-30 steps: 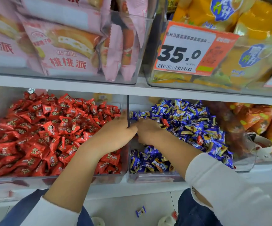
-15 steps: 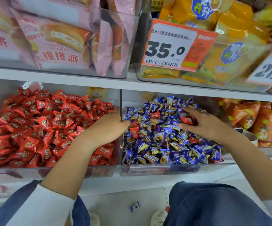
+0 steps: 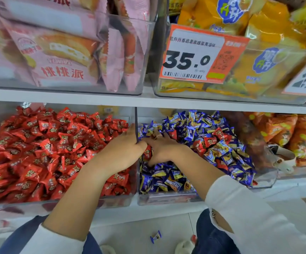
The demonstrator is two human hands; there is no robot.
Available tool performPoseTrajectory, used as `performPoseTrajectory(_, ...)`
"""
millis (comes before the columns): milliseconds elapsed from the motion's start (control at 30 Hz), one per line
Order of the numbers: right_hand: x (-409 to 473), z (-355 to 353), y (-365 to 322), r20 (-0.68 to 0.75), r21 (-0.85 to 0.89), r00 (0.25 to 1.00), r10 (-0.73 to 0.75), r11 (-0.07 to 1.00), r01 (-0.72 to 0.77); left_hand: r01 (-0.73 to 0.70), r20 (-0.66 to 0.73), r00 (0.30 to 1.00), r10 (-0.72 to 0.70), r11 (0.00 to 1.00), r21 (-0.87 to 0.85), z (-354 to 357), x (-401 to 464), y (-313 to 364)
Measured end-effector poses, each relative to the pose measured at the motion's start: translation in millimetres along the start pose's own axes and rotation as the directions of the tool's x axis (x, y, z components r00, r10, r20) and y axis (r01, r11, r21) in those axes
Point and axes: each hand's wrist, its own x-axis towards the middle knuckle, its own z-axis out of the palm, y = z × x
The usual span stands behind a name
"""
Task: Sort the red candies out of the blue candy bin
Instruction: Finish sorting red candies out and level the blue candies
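Note:
The blue candy bin (image 3: 167, 198) holds a heap of blue-wrapped candies (image 3: 190, 132) with several red candies (image 3: 218, 133) mixed in on its right side. To its left, past a clear divider (image 3: 136, 123), the red candy bin (image 3: 57, 205) is piled with red candies (image 3: 47, 143). My left hand (image 3: 124, 151) rests against the divider on the red side, back up, so its palm is hidden. My right hand (image 3: 164, 149) lies in the blue bin beside it, pinching one red candy (image 3: 148, 152) between thumb and fingers, right where the two hands meet.
A shelf overhead carries clear bins of pink pie packs (image 3: 62, 57) and yellow snack bags (image 3: 258, 66) behind a 35.0 price tag (image 3: 194, 57). Orange packs (image 3: 298, 136) and a white scoop (image 3: 284, 158) sit to the right. One blue candy (image 3: 155, 236) lies on the floor.
My right hand went out to the right side of the blue heap and has come back to the divider, now with a red candy. My left hand stayed at the divider.

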Motion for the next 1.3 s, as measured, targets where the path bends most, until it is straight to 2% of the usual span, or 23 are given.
performPoseTrajectory(167,2,5,-11,-0.101,-0.022,0.995,-0.016,1.000,0.014,0.038,-0.002,0.999,-0.038,0.998,-0.040,3,2,-3)
performPoseTrajectory(367,-1,5,-24,-0.140,-0.214,0.990,0.024,0.975,-0.054,0.003,0.019,1.000,-0.003,1.000,-0.020,0,0,-2)
performPoseTrajectory(633,-46,-32,28,-0.307,-0.037,0.951,-0.019,0.999,0.008,-0.016,0.077,0.997,0.015,1.000,0.017,-7,-4,3)
performPoseTrajectory(733,-71,-36,62,-0.413,0.017,0.910,0.037,0.999,-0.033,-0.019,0.057,0.998,0.018,1.000,0.015,-7,-5,4)
performPoseTrajectory(833,-93,-27,96,-0.490,0.151,0.860,0.141,0.986,-0.075,0.028,0.062,0.998,-0.031,0.998,0.049,-6,-6,4)
performPoseTrajectory(900,-105,-17,117,-0.511,0.253,0.839,0.186,0.966,-0.060,0.055,-0.024,0.998,-0.052,0.990,0.132,-4,-7,5)
performPoseTrajectory(967,-114,-6,132,-0.532,0.378,0.824,0.193,0.925,0.027,-0.003,-0.269,0.961,0.073,0.968,0.253,0,-14,15)
performPoseTrajectory(1000,-119,-1,137,-0.541,0.432,0.821,0.184,0.898,0.084,-0.068,-0.394,0.905,0.161,0.969,0.239,4,-17,23)
performPoseTrajectory(1033,-121,4,142,-0.546,0.468,0.819,0.175,0.875,0.126,-0.126,-0.454,0.871,0.188,0.979,0.163,10,-20,35)
performPoseTrajectory(1100,-124,12,148,-0.559,0.501,0.810,0.177,0.850,0.161,-0.188,-0.404,0.903,0.150,0.981,-0.056,30,-23,63)
performPoseTrajectory(1133,-124,17,151,-0.574,0.508,0.798,0.186,0.845,0.168,-0.140,-0.314,0.946,0.086,0.978,-0.155,44,-15,73)
performPoseTrajectory(1200,-121,28,154,-0.614,0.497,0.762,0.204,0.851,0.173,0.071,-0.130,0.987,-0.098,0.977,-0.202,70,13,81)
performPoseTrajectory(1300,-115,43,152,-0.682,0.447,0.696,0.225,0.881,0.153,0.353,-0.040,0.935,-0.353,0.936,-0.003,91,66,60)
